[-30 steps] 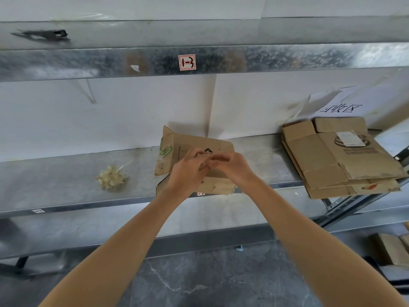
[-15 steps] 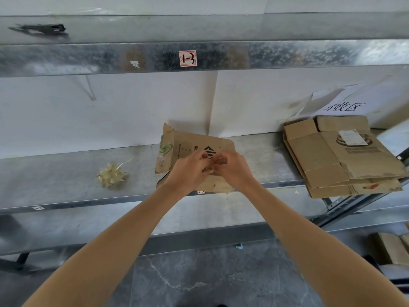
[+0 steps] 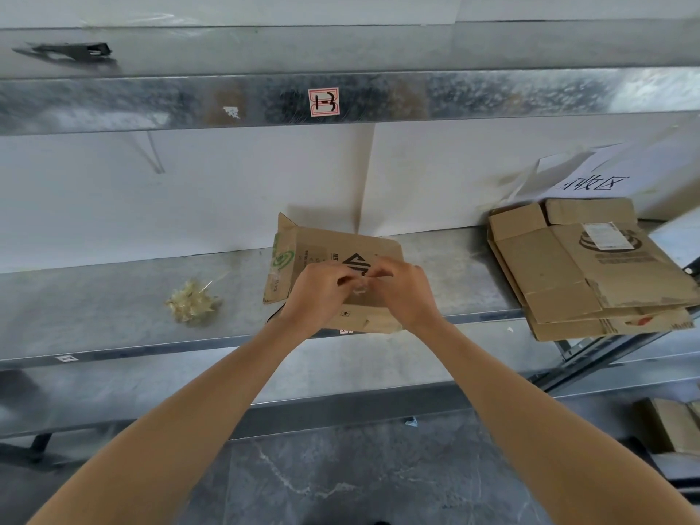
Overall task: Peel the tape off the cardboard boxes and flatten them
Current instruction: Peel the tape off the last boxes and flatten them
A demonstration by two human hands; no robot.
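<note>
The light is soft, even and fairly bright, with dull glare on the metal beam strongest at its right end, a faint shadow behind the box on the wall, wide-angle bending toward the edges, and slight blur on the fingers

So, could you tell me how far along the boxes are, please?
Done: on the shelf, flattened boxes stacked at right, a peeled tape wad at left. In hand: the left hand and right hand pinch clear tape over the middle box. Left: that box, plus another box lower right.
</note>
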